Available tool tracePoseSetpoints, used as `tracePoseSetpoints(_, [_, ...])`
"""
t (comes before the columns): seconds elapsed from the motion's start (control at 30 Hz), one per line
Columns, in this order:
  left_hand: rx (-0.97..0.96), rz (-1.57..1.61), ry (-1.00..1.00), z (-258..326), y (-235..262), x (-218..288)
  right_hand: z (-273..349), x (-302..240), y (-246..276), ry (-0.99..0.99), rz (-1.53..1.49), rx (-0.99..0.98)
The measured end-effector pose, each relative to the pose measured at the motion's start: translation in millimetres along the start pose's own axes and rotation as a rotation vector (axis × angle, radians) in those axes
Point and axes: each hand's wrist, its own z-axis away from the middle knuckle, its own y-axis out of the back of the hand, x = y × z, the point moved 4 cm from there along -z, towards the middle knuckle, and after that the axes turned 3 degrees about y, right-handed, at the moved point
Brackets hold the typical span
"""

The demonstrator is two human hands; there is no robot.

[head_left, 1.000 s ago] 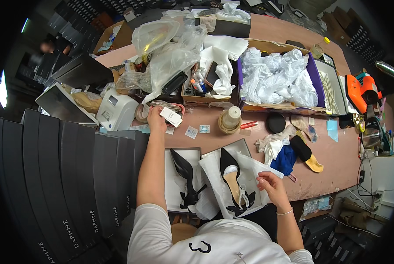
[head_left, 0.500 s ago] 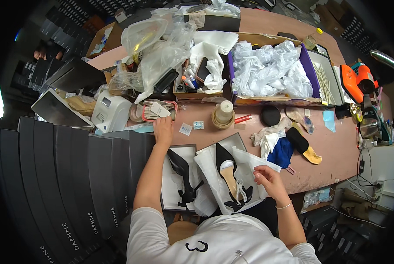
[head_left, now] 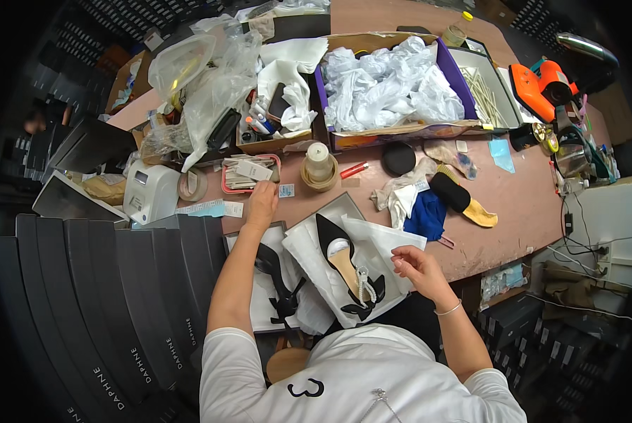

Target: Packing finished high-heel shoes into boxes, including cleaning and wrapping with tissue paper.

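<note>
My left hand [head_left: 262,206] reaches over the table just in front of a red basket [head_left: 278,169] of thin sticks and white tags. Its fingertips are drawn together beside a small square printed packet [head_left: 286,190]; anything between them is hidden. My right hand [head_left: 420,271] hovers by the right side of an open shoebox, fingers loosely curled and apart, with nothing seen in them. In that box a black pointed slingback shoe [head_left: 328,234] with a pearly strap lies on white tissue paper [head_left: 385,236]. Its black mate [head_left: 282,289] lies in the box part to the left, partly behind my left forearm.
Tall stacked dark shoeboxes [head_left: 139,282] stand at the left. A white label printer [head_left: 150,194], a capped bottle in a tape roll [head_left: 319,163] and cloths [head_left: 425,215] are on the table. Behind stands a purple-edged box [head_left: 451,77] of crumpled white plastic.
My left hand has moved right from the basket's edge onto the table, covering the spot where a second small packet lay. The right hand stays near the tissue. The whole view has shifted.
</note>
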Motion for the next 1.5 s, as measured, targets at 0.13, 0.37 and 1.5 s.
tracePoseSetpoints(0.13, [0.076,0.012,-0.003,-6.6,-8.7,1.8,9.3,-3.6,1.1,0.090,0.082,0.009])
tracePoseSetpoints(0.37, [0.120,0.339,0.225,43.4,75.2,115.9,43.7,-7.0,-57.0,0.375,0.643,-0.302])
tracePoseSetpoints(1.5, [-0.264,0.099,0.662,216.1,121.2,84.6,-16.5,-45.6,-66.6,0.592,1.033,0.145])
